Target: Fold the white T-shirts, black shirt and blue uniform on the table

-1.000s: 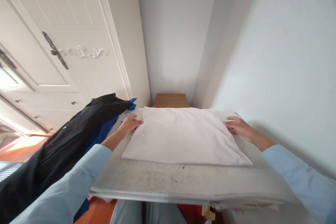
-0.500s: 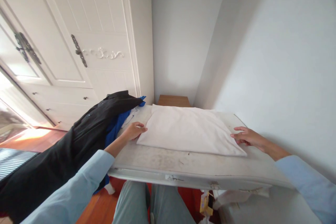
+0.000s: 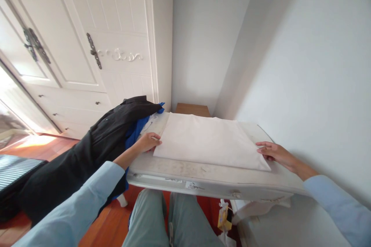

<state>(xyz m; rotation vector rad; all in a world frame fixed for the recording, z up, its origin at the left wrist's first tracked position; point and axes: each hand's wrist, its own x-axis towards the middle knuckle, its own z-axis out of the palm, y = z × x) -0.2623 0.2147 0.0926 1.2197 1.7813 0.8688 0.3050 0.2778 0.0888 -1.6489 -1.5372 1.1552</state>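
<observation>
A white folded cloth (image 3: 207, 141) lies flat on the worn white desk (image 3: 179, 168), its front edge running roughly along the desk's near side. At its left edge, my left hand (image 3: 149, 142) pinches the fabric between thumb and fingers. My right hand (image 3: 274, 152) is at the opposite edge, thumb and fingertips closed on the cloth near its front right corner. Between the hands the cloth is spread fairly smooth, with faint creases toward the right. Its exact kind cannot be told.
Black clothing (image 3: 107, 135) over a blue garment (image 3: 133, 132) drapes beside the desk's left end. A white wardrobe (image 3: 121, 19) stands behind on the left; a grey wall (image 3: 313, 65) borders the right. A brown wooden piece (image 3: 193, 109) is behind the desk.
The cloth looks smoother and flatter than before, with fewer wrinkles on its right side. Both hands stay at its edges. The view has shifted slightly.
</observation>
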